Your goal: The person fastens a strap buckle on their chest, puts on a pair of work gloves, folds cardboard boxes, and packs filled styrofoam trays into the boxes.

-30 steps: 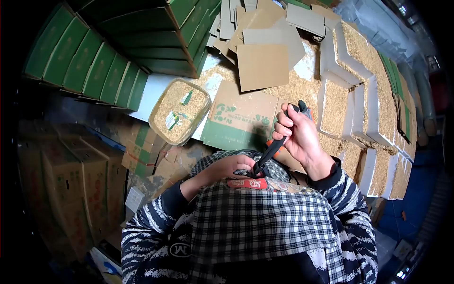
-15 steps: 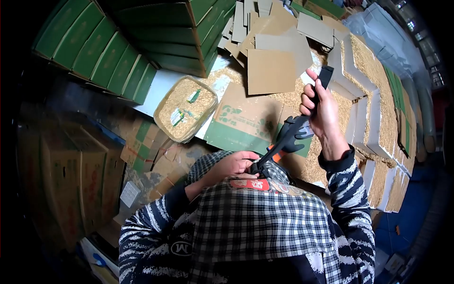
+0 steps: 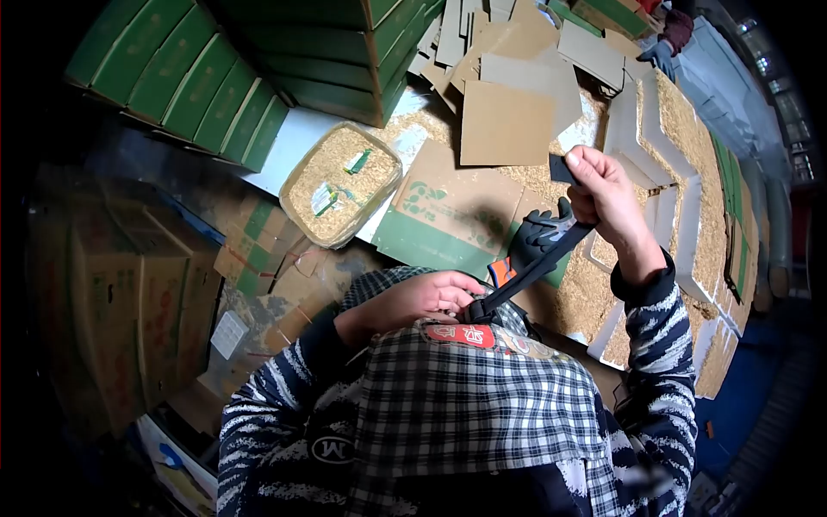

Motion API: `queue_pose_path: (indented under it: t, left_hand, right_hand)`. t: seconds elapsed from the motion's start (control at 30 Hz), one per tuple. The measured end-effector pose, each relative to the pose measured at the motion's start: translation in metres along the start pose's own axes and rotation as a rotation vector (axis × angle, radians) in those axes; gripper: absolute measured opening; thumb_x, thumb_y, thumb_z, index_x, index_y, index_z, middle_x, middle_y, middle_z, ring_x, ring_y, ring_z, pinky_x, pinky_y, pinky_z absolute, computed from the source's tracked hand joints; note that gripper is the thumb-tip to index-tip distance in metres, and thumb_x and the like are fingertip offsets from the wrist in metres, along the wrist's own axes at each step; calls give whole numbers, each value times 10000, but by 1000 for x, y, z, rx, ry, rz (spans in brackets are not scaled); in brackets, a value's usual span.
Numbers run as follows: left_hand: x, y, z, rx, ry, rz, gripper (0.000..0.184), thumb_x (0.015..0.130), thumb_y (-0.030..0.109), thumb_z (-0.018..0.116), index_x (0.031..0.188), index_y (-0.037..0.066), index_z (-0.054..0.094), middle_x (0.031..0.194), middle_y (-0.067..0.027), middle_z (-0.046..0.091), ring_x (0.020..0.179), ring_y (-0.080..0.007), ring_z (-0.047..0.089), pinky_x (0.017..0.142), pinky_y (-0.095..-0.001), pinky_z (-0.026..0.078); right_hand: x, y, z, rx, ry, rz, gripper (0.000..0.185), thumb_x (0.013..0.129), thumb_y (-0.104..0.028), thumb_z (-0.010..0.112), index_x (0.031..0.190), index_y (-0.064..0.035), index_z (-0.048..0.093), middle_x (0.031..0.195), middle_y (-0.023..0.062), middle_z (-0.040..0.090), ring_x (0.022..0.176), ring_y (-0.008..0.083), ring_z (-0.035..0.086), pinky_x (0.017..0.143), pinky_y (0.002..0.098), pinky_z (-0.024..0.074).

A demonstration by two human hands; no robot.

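Observation:
My right hand (image 3: 610,200) is closed on a black strap (image 3: 541,266), its end sticking out past my fingertips. The strap runs down to a dark buckle at my waist. There my left hand (image 3: 422,302) has its fingers closed at the buckle end of the strap. Both hands are above the checked apron (image 3: 482,396), near its red patch (image 3: 461,334). Behind the strap lies a dark grey glove (image 3: 538,233) with an orange cuff (image 3: 501,272), on the cardboard.
A tub of shavings (image 3: 340,185) holds small green-and-white packets. Flat cardboard (image 3: 506,123) lies beyond, with green boxes (image 3: 172,77) at the left. White trays of shavings (image 3: 685,129) line the right. A co-worker's gloved hand (image 3: 659,57) shows at the top right.
My right hand has moved right, drawing the strap out longer, and its end now points left. My left hand has stayed at the buckle. A co-worker's gloved hand has come into view.

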State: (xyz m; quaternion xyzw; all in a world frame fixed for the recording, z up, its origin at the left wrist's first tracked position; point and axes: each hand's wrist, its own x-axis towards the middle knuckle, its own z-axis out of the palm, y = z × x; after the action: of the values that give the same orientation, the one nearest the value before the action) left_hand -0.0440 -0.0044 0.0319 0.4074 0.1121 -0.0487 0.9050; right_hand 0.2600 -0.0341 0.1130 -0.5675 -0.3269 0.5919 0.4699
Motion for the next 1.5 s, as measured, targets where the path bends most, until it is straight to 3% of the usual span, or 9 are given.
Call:
queue_pose_path:
  t: [0.13, 0.33, 0.57, 0.7, 0.93, 1.0, 1.27, 1.4, 1.5]
  left_hand:
    - [5, -15, -2, -214, 34, 22, 470, 884, -37, 606, 1299, -3, 388, 1226, -137, 565, 1146, -181, 557, 996, -313, 449]
    - [7, -36, -10, -299, 77, 40, 455, 868, -49, 623, 1272, 4, 419, 1237, -138, 555, 1139, -177, 558, 985, -310, 457]
    - [2, -24, -3, -69, 171, 27, 356, 905, -5, 593, 1245, -12, 486, 1192, -107, 570, 1091, -147, 575, 967, -253, 464]
    - [-1, -33, -5, 5, 286, -33, 441, 883, -2, 638, 1279, -26, 444, 1135, -119, 606, 1060, -162, 595, 912, -252, 481]
    - [8, -72, -15, -97, 218, 391, 380, 857, -8, 679, 1136, 19, 423, 1041, -111, 594, 992, -151, 595, 898, -264, 482]
    - [10, -74, -14, -83, 183, 509, 366, 851, 1, 691, 1107, 28, 432, 1022, -98, 596, 974, -153, 602, 882, -267, 488]
    - [-9, -26, 1, 498, 291, 130, 271, 888, 104, 679, 1111, 9, 560, 1031, -87, 626, 1011, -111, 600, 873, -246, 485]
    - [-2, -39, -9, 231, 239, 216, 259, 899, 129, 669, 1113, 2, 595, 1074, -83, 630, 1013, -120, 603, 872, -235, 491]
    - [2, -30, -11, -122, 319, -125, 264, 900, 101, 662, 1114, -11, 556, 1058, -81, 625, 1025, -127, 592, 886, -241, 491]
  right_hand:
    - [8, -5, 2, 192, 17, 68, 225, 975, -294, 578, 828, -126, 551, 533, -114, 282, 416, 19, 232, 392, 220, 155]
    - [2, -19, 27, -562, -152, 186, 280, 824, -310, 762, 735, -62, 666, 581, -70, 548, 511, 23, 456, 463, 198, 332]
    - [0, -16, 83, -829, -520, 328, 294, 832, -383, 706, 793, -92, 718, 632, 8, 622, 599, 111, 554, 610, 275, 461]
    - [-3, 10, 92, -843, -594, 309, 276, 867, -326, 677, 776, -66, 693, 608, 8, 581, 630, 94, 523, 611, 291, 429]
    - [4, 2, 110, -834, -494, 653, 316, 821, -304, 618, 742, -3, 674, 586, 51, 609, 519, 118, 559, 522, 279, 450]
    - [4, 7, 112, -846, -505, 636, 310, 825, -297, 615, 742, -4, 673, 596, 46, 613, 522, 117, 563, 517, 277, 450]
    - [-2, 30, 95, -816, -424, 538, 249, 865, -252, 658, 824, -7, 666, 670, 29, 630, 587, 79, 569, 552, 242, 465]
    - [-18, 41, 93, -559, -331, 119, 183, 828, -174, 759, 834, -18, 664, 694, -4, 641, 618, 56, 564, 584, 229, 470]
    - [-27, 38, 94, -455, -333, 21, 230, 810, -232, 785, 893, -36, 699, 771, 19, 700, 653, 67, 602, 616, 227, 475]
